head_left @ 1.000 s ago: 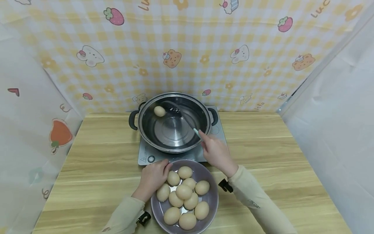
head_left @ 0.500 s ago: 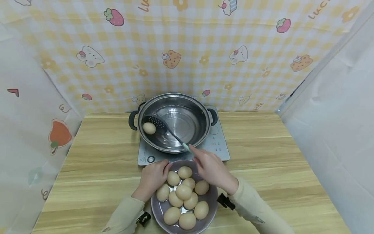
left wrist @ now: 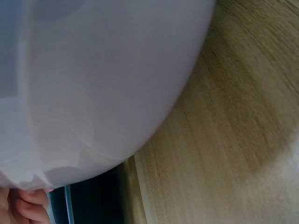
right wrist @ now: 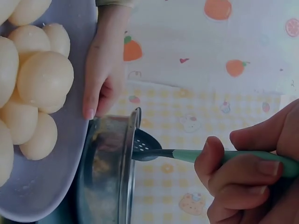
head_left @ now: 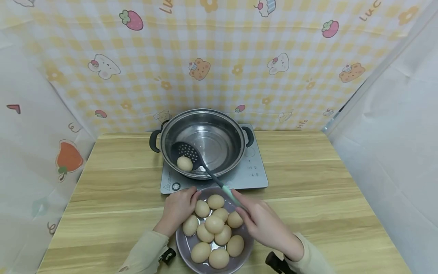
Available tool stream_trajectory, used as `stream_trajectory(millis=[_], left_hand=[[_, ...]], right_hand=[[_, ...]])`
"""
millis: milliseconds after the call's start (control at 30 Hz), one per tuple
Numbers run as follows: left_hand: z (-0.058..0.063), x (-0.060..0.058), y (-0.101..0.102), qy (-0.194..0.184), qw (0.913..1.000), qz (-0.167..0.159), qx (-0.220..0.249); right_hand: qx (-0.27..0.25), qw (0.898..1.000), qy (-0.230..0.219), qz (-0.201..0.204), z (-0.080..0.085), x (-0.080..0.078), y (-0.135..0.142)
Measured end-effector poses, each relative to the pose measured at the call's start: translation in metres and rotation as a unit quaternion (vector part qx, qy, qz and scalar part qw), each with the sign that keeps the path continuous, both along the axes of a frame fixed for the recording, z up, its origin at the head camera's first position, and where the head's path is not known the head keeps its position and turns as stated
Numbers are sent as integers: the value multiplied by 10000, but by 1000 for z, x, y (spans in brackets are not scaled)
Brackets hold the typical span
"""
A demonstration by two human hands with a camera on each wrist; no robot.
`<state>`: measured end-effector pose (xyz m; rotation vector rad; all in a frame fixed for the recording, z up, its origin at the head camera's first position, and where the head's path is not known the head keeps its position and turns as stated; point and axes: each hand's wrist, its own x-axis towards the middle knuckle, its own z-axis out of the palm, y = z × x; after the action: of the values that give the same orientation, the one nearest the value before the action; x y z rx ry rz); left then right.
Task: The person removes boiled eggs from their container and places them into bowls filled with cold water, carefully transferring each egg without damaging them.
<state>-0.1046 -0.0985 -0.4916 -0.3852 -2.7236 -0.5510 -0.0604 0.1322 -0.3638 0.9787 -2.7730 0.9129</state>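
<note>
My right hand (head_left: 265,222) grips the green handle of a black slotted spoon (head_left: 188,150). Its perforated head is at the near left of a steel pot (head_left: 219,144). One brown egg (head_left: 184,164) sits against the near edge of that head; the right wrist view hides it. At the upper left of a grey-purple bowl (head_left: 184,243), my left hand (head_left: 179,207) holds the rim, thumb on top. Several brown eggs (right wrist: 45,78) fill the bowl's middle. In the left wrist view, only fingertips (left wrist: 33,205) show below the bowl's outer wall (left wrist: 103,93).
Beneath the pot is a flat silver induction cooker (head_left: 254,171), its front edge touching or close behind the bowl. Black side handles (head_left: 154,140) stick out from the pot. A yellow checked cloth (head_left: 226,87) hangs behind the wooden table (head_left: 308,182).
The spoon's head and the egg have come from the pot's far left to its near left. My right hand has drawn back over the bowl's right side. My left hand stays put.
</note>
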Motion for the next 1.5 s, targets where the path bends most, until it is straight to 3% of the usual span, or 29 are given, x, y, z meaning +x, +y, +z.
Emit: stream_trajectory(millis=[133,300,467,600,700,800,900,1000,1100,1333,1500], left_hand=[[0,0,-1,6,10000,16,-13],[2,0,-1,-28,10000,19,10],[2,0,1,-92,10000,-6,20],[2,0,1,-106,9999,4,-11],[2,0,1,-81,10000,1,-15],[1,0,1,-70,10000,-9,-2],[1,0,1,-57,10000,-10,9],[1,0,1,-20,10000,-19,16],[1,0,1,14,10000,-28,19],[1,0,1,-38,10000,-47,17],[1,-1,0,-54,10000,-63,23]], right_hand=[[-262,9996,-56,21,-1,4,7],[-928,9886,-1181,140,-3,1,14],[-1552,9621,-2236,174,-5,-7,23],[-2013,9325,-2996,147,-7,-15,31],[-2444,9037,-3509,196,-8,-19,37],[-2786,8772,-3904,202,-8,-21,44],[-2997,8620,-4082,207,-8,-21,52],[-3137,8605,-4007,259,-6,-19,59],[-3218,8660,-3823,193,-6,-16,68],[-3263,8902,-3169,257,-4,1,95],[-3028,9060,-2955,145,-2,18,116]])
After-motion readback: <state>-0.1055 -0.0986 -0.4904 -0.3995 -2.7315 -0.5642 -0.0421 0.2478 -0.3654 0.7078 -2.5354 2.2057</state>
